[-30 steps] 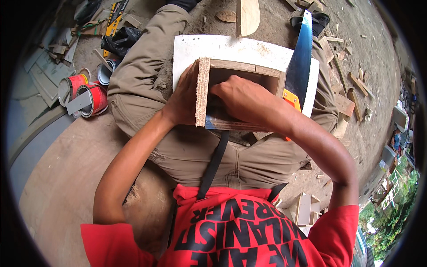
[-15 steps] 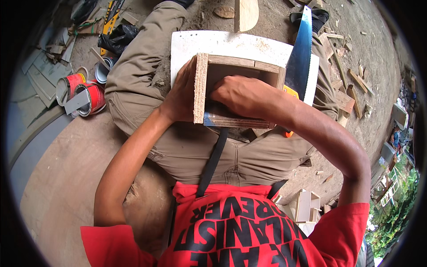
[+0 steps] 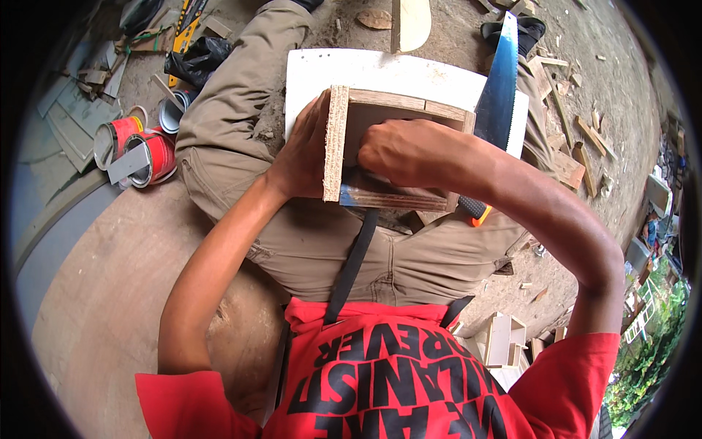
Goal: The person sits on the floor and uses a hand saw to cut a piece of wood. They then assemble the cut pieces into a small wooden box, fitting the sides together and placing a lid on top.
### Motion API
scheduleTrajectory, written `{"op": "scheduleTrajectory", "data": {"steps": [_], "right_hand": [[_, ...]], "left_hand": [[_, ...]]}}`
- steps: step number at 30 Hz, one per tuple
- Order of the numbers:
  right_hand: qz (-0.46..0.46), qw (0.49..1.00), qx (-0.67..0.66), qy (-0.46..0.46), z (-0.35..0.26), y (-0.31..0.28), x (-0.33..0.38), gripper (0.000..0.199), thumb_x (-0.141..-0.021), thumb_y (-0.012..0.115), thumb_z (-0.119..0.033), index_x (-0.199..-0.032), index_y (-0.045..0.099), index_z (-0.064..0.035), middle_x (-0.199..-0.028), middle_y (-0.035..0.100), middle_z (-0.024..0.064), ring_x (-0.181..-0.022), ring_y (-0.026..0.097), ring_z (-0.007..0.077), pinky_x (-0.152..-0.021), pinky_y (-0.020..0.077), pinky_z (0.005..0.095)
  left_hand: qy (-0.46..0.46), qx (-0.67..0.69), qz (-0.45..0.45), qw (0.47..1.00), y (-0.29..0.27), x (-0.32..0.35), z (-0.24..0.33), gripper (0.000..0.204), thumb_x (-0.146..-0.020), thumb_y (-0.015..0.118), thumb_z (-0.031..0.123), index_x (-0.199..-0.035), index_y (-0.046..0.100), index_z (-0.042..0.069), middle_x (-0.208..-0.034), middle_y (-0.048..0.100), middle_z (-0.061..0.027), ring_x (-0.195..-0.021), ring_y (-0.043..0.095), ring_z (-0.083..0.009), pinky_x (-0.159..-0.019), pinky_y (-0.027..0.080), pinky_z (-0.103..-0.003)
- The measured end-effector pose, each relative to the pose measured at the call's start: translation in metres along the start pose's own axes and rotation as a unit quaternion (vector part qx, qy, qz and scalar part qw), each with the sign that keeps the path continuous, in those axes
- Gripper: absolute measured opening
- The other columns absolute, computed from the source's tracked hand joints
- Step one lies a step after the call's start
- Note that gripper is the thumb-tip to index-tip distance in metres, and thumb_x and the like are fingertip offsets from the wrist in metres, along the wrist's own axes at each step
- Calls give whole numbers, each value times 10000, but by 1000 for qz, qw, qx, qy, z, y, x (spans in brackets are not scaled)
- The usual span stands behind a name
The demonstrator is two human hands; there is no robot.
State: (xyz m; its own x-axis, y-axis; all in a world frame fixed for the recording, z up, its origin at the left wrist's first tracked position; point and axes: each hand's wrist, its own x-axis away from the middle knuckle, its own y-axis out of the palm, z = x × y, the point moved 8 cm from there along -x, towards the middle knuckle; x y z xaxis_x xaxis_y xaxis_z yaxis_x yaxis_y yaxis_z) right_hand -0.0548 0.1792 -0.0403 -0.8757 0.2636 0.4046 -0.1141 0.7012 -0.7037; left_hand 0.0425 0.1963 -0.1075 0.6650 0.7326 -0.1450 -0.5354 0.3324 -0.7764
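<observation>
An open-fronted wooden box [image 3: 402,200] with rough-cut plywood edges rests over the white board between my legs. Flat against the outside of its left wall is my left hand [image 3: 307,143], holding the box; its fingertips are partly hidden. My right hand [image 3: 398,152] reaches inside the box with its fingers curled closed. Whatever those fingers hold is out of sight. My right forearm crosses the box's right edge and partly covers a handsaw [image 3: 499,88] with a blue blade and an orange-and-black handle.
The white board [image 3: 329,69] lies under the box. A rounded piece of wood [image 3: 411,25] is beyond it. Red paint cans [image 3: 157,159] stand at the left, near a black plastic bag [image 3: 201,60]. Wood offcuts [image 3: 578,164] litter the ground at the right, and a small wooden compartment piece [image 3: 504,340] lies near my right side.
My right hand and elbow have shifted slightly to the right, the hand still inside the box. My forearm now hides more of the saw handle. The left hand keeps its place on the box.
</observation>
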Motion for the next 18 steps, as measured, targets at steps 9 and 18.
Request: {"op": "scheduleTrajectory", "data": {"steps": [9,18], "right_hand": [[-57,996,71,-3,-4,-11,13,151,-893,545,-68,-855,680,-12,-800,700,171,-778,716,326,-635,600,406],[-99,993,60,0,-4,-6,13,183,-879,561,-60,-796,714,-3,-772,710,173,-740,721,324,-640,601,394]], "left_hand": [[-5,1,24,1000,-6,0,5,1078,-746,727,433,-1504,152,-73,-1533,198,-317,-1434,224,-453,-1173,202,-531],[-6,3,36,999,-8,0,5,1040,-755,708,406,-1499,166,-77,-1519,227,-326,-1425,246,-450,-1171,209,-522]]}}
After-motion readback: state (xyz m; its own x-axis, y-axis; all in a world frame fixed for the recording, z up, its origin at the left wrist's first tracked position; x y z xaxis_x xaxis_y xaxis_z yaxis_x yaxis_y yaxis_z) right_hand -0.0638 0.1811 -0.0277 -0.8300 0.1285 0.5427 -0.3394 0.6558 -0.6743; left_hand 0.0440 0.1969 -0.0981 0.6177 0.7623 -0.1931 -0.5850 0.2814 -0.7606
